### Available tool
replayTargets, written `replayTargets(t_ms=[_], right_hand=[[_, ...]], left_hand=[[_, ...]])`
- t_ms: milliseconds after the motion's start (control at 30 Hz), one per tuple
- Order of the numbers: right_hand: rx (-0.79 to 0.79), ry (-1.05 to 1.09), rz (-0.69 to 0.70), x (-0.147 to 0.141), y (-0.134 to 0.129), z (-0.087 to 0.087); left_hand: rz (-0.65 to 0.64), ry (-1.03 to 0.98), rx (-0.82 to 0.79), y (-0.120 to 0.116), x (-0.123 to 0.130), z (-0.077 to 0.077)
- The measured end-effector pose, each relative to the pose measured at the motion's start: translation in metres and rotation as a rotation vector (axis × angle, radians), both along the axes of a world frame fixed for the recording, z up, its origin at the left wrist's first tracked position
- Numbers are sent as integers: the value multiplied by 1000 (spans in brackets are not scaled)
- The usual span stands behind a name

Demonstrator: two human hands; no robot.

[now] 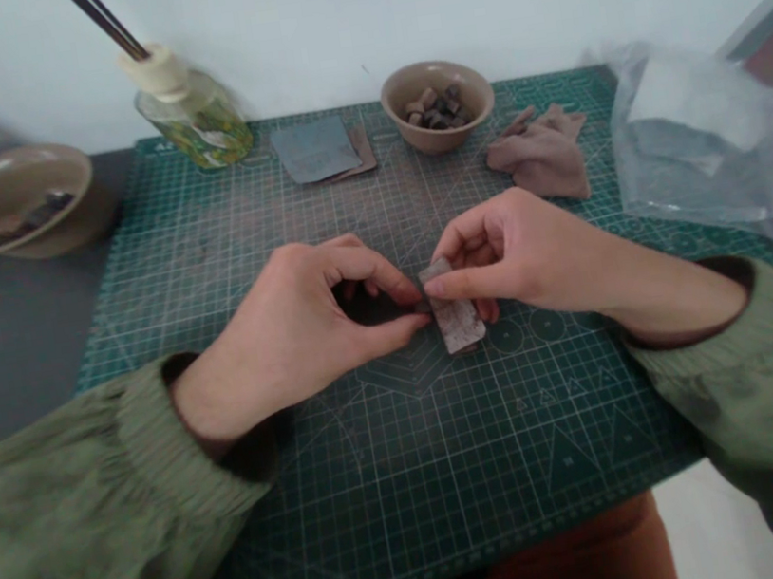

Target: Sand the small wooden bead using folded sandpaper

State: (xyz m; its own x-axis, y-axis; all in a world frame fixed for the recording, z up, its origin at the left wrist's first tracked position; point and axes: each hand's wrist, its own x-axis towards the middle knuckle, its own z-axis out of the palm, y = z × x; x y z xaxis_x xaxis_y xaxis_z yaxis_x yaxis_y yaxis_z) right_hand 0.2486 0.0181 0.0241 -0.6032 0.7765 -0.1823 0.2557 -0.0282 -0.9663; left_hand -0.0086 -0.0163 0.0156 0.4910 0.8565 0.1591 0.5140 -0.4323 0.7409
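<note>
Grips pinched nearly closed, our left hand [305, 325] is steadying the small block [422, 307], our right hand [532, 255] the sandpaper strip [457, 320].

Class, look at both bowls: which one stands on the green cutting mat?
The smaller bowl, holding brown pieces; the larger bowl sits on the dark tabletop.

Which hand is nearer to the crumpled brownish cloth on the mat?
The right hand. It is just in front of the cloth, holding a worn gray strip; the left hand is farther away, in front and well to the left.
</note>
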Motion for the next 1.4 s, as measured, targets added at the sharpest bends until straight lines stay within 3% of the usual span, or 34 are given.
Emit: replayTargets(t_ms=[667, 933, 1400], right_hand=[[16, -16, 8, -1, -3, 0], [21, 5, -52, -4, -4, -3], [38, -11, -14, -2, -2, -4]], left_hand=[[34, -20, -7, -2, 4, -2], [42, -15, -2, -2, 4, -1], [46, -15, -36, -1, 1, -1]])
